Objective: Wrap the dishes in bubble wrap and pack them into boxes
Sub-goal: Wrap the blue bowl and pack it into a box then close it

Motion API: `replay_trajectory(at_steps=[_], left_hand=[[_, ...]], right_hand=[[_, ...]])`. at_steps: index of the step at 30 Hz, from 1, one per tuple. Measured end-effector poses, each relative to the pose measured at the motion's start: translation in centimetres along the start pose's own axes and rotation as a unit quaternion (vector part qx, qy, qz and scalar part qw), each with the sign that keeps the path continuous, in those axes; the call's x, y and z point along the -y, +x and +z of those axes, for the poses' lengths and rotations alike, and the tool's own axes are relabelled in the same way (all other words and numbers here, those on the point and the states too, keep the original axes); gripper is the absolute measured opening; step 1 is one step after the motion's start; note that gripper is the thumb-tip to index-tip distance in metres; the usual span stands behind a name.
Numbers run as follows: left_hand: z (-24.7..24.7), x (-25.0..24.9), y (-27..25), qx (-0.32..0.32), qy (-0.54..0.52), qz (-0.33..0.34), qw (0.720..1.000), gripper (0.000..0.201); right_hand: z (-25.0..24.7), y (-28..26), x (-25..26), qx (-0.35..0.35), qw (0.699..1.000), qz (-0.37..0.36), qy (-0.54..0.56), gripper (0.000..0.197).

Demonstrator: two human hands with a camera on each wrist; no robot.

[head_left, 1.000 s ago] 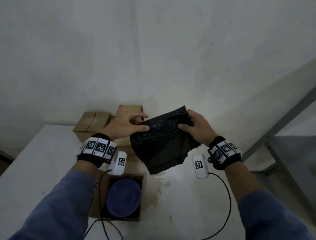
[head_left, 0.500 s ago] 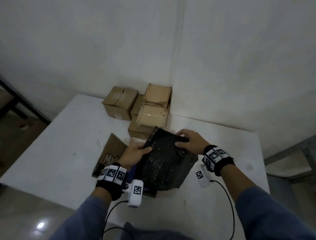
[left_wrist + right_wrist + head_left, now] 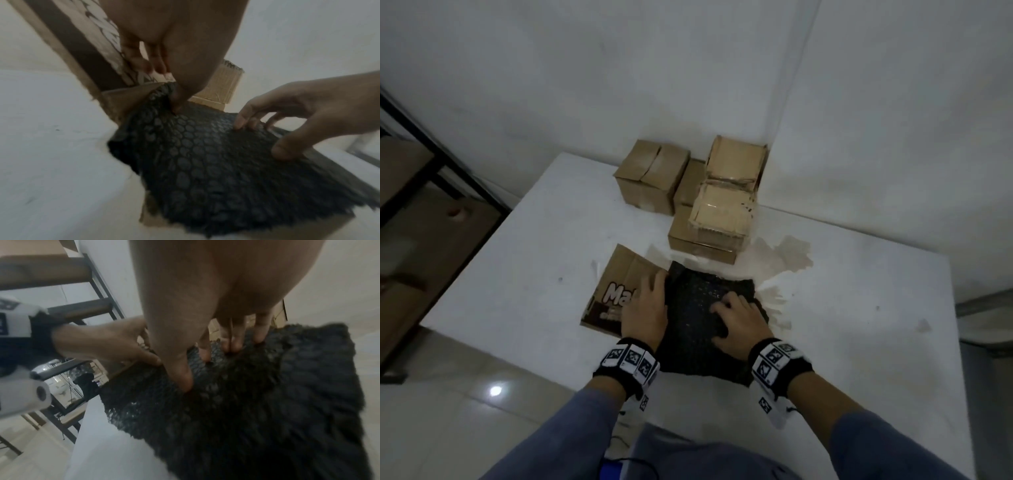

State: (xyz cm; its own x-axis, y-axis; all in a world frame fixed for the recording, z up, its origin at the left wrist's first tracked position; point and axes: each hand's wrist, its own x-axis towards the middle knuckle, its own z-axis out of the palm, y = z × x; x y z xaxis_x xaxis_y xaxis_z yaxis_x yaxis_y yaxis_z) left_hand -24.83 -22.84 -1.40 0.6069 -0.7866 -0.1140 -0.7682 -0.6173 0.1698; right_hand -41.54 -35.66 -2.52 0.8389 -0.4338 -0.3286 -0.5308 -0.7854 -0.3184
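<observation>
Bubble wrap (image 3: pixel 698 318), black and held up in the air a second ago, now lies spread over the open printed box (image 3: pixel 616 291) near the desk's (image 3: pixel 859 308) front edge, hiding the blue dish seen in it earlier. The left hand (image 3: pixel 645 313) rests with straight fingers at the sheet's left edge, thumb pressing on the wrap, over the box's flap. The right hand (image 3: pixel 739 325) presses its spread fingertips into the sheet's middle. Closed cardboard boxes (image 3: pixel 709 205) stand stacked at the desk's back edge by the wall.
</observation>
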Motion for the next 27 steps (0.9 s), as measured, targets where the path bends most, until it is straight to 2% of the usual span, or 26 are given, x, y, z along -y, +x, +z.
replay_trajectory(at_steps=[2, 3, 5, 6, 8, 10, 11, 16, 19, 22, 27], left_hand=[[0.2, 0.1, 0.3, -0.032, 0.037, 0.069, 0.996, 0.066], [0.4, 0.0, 0.3, -0.031, 0.056, 0.132, 0.989, 0.062], [0.4, -0.8, 0.3, 0.015, 0.099, 0.278, 0.956, 0.055], [0.4, -1.1, 0.4, 0.059, 0.123, 0.313, 0.940, 0.057], [0.6, -1.6, 0.9, 0.149, 0.181, 0.293, 0.927, 0.075], [0.6, -1.7, 1.6, 0.193, 0.223, 0.264, 0.918, 0.087], [0.4, -1.8, 1.9, 0.200, 0.226, 0.259, 0.917, 0.087], [1.5, -1.9, 2.7, 0.199, 0.221, 0.249, 0.922, 0.068], [2.6, -1.9, 3.0, 0.194, 0.245, 0.250, 0.916, 0.061], [3.2, -1.7, 3.6, 0.192, 0.272, 0.273, 0.902, 0.064], [3.5, -1.2, 3.6, 0.181, 0.309, 0.295, 0.886, 0.070]], right_hand=[[1.2, -0.2, 0.6, 0.002, 1.000, 0.005, -0.028, 0.068], [1.6, -0.3, 0.8, 0.000, 0.999, 0.007, -0.035, 0.071], [2.0, -0.2, 1.1, 0.001, 0.999, 0.009, -0.043, 0.073], [2.0, -0.1, 1.2, 0.003, 0.999, 0.008, -0.045, 0.073], [1.9, 0.1, 1.4, 0.007, 0.998, 0.007, -0.054, 0.072], [1.6, 0.4, 1.5, 0.007, 0.997, 0.015, -0.078, 0.072], [1.6, 0.5, 1.6, 0.006, 0.996, 0.020, -0.092, 0.074], [2.3, 0.9, 2.5, 0.027, 0.987, 0.060, -0.149, 0.091], [2.6, 0.8, 3.0, 0.049, 0.979, 0.088, -0.175, 0.090], [3.0, 0.8, 3.0, 0.057, 0.980, 0.096, -0.162, 0.087], [3.2, 1.3, 3.0, 0.069, 0.980, 0.110, -0.151, 0.109]])
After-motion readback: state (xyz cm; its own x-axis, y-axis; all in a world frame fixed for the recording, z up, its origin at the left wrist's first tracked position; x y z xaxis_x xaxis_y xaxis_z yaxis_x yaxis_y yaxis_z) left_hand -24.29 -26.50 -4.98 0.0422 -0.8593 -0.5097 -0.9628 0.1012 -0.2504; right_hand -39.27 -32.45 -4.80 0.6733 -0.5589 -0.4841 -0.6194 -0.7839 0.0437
